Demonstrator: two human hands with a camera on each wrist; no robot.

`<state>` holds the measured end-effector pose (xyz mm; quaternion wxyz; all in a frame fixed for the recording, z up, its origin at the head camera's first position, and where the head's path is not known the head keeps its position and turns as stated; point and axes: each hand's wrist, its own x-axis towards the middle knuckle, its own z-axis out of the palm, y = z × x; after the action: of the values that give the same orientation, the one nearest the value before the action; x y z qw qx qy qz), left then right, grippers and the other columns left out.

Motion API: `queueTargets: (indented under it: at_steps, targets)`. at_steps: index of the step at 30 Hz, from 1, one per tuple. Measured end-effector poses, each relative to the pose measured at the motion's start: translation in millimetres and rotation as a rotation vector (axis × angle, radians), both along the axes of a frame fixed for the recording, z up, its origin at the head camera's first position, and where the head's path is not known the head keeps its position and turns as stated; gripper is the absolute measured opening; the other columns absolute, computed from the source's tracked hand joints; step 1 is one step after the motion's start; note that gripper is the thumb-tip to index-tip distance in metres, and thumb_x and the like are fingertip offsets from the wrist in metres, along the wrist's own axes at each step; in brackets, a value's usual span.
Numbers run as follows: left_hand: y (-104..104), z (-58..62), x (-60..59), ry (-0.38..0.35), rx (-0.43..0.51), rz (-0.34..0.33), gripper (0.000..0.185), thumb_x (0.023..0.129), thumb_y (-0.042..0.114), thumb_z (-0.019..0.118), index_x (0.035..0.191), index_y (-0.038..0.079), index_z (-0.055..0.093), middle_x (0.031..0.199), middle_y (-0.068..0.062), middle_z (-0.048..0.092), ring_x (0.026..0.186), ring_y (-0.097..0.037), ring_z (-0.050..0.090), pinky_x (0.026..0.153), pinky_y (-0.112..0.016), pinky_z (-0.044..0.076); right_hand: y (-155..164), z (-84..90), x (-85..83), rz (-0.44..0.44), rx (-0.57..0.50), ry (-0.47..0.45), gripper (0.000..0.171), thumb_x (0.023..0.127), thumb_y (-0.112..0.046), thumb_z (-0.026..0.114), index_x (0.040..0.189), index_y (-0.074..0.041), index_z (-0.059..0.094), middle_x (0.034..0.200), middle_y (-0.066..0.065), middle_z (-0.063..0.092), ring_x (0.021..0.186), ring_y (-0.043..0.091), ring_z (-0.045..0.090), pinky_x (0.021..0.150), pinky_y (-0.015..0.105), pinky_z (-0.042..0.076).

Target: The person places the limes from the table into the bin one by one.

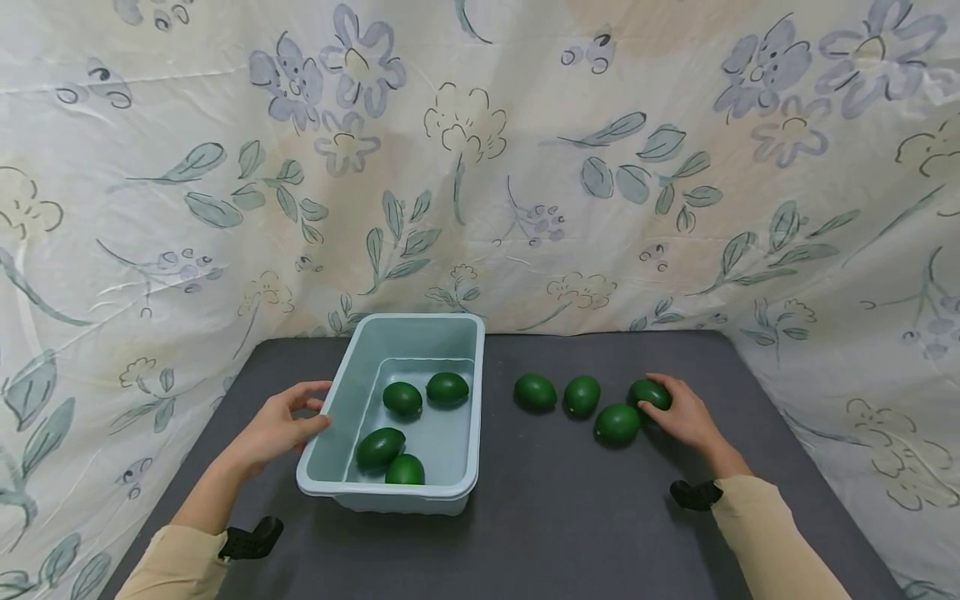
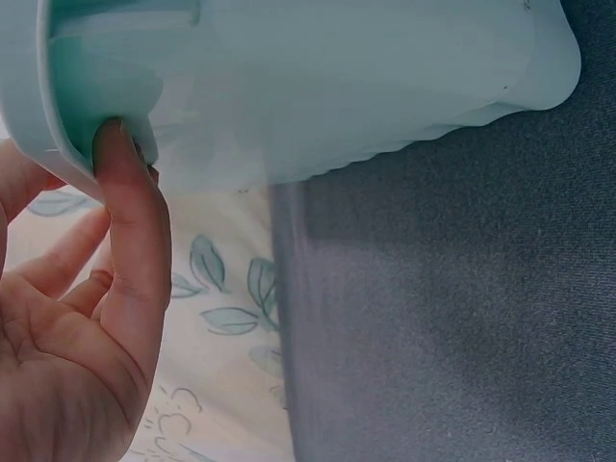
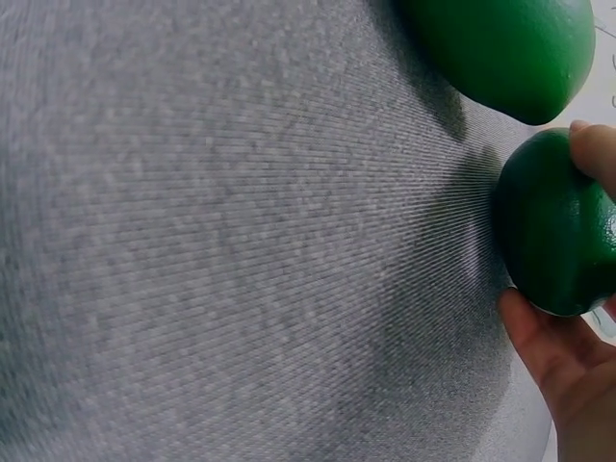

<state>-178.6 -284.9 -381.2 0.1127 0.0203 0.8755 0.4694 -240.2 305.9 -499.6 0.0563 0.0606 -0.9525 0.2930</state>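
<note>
My left hand (image 1: 272, 427) holds the left side of a pale blue-green plastic bin (image 1: 442, 446). In the left wrist view, its thumb (image 2: 130, 212) presses under the bin's rim while the other fingers are on the far side. At the right, my right hand (image 1: 684, 415) grips a smooth dark green lime (image 1: 643, 392), thumb on one side and fingers on the other. The right wrist view shows this held lime (image 3: 549, 226) close to the tabletop. Another lime (image 1: 617, 425) lies right beside it.
Several limes, one of them at the front (image 1: 405, 470), lie inside the bin. Two more limes, a left one (image 1: 535, 392) and a right one (image 1: 582, 396), rest between bin and right hand. Floral cloth (image 1: 525, 167) hangs behind and beside the dark grey table (image 1: 562, 517).
</note>
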Motion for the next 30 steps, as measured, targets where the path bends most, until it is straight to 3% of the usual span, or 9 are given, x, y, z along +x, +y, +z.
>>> queueTargets:
  at_steps: [9, 30]
  targets:
    - [0.3, -0.4, -0.4, -0.001, 0.002, 0.001, 0.061, 0.088, 0.016, 0.061, 0.141, 0.009, 0.032, 0.119, -0.022, 0.046, 0.084, -0.023, 0.058, 0.063, -0.036, 0.051, 2.7, 2.7, -2.9, 0.011, -0.008, -0.005, 0.062, 0.089, -0.037, 0.058, 0.137, -0.002, 0.038, 0.127, 0.028, 0.042, 0.105, 0.042, 0.048, 0.078, 0.054, 0.041]
    - [1.5, 0.2, -0.2, -0.001, 0.003, 0.004, 0.060, 0.088, 0.014, 0.061, 0.140, 0.008, 0.033, 0.115, -0.021, 0.047, 0.080, -0.022, 0.057, 0.060, -0.036, 0.050, -13.5, 31.7, -4.5, 0.029, -0.044, 0.031, 0.062, 0.088, -0.034, 0.061, 0.137, -0.004, 0.038, 0.130, 0.024, 0.043, 0.109, 0.039, 0.046, 0.082, 0.054, 0.040]
